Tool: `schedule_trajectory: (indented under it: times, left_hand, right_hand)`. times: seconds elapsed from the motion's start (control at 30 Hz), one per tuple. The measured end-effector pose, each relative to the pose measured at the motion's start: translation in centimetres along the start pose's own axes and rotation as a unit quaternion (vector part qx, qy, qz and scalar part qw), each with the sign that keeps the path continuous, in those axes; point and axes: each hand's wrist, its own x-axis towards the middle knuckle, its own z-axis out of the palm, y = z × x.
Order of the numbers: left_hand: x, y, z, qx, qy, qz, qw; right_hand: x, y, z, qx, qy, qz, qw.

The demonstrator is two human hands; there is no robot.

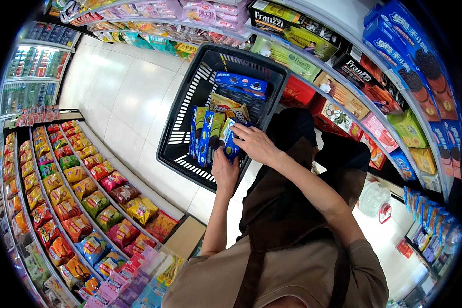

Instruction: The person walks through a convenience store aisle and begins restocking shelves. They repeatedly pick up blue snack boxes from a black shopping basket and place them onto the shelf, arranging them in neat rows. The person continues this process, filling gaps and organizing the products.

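Observation:
In the head view, a black plastic shopping basket [168, 154] stands in front of my legs. Inside it, my left hand [225, 171] grips the near end of a blue cookie box [230, 148] with a pale face. My right hand [256, 142] lies over the same box, fingers across its upper part and partly hiding it. Beside it to the left stand two blue-and-green cookie boxes, one close by [214, 134] and another [197, 131] further left. A yellow-brown snack bag [225, 102] leans behind them. At the basket's far end lies a long blue cookie box [240, 84].
Shelves with Franzzi biscuit boxes [292, 30] and blue cookie boxes [412, 57] curve along the right. At left is a tiered rack of snack bags [77, 188], with drink coolers [36, 61] beyond. A large clear plastic bottle [373, 198] stands on the tiled floor [119, 84].

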Motion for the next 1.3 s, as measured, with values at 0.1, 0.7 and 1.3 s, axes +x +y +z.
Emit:
schedule_trajectory:
  times: [0.1,0.7,1.3]
  left_hand:
    - [0.0,-0.2,-0.3,-0.002,-0.004,0.010,1.000]
    - [4.0,8.5,-5.2,-0.070,0.042,0.195,0.977]
    - [12.1,33.8,-14.7,-0.147,0.124,0.575,0.795]
  right_hand:
    - [-0.4,-0.3,0.1,0.000,0.010,0.005,1.000]
    - [-9.9,0.1,-8.4,0.012,0.175,0.098,0.980]
    - [-22.5,0.4,-35.7,-0.291,0.450,0.197,0.821]
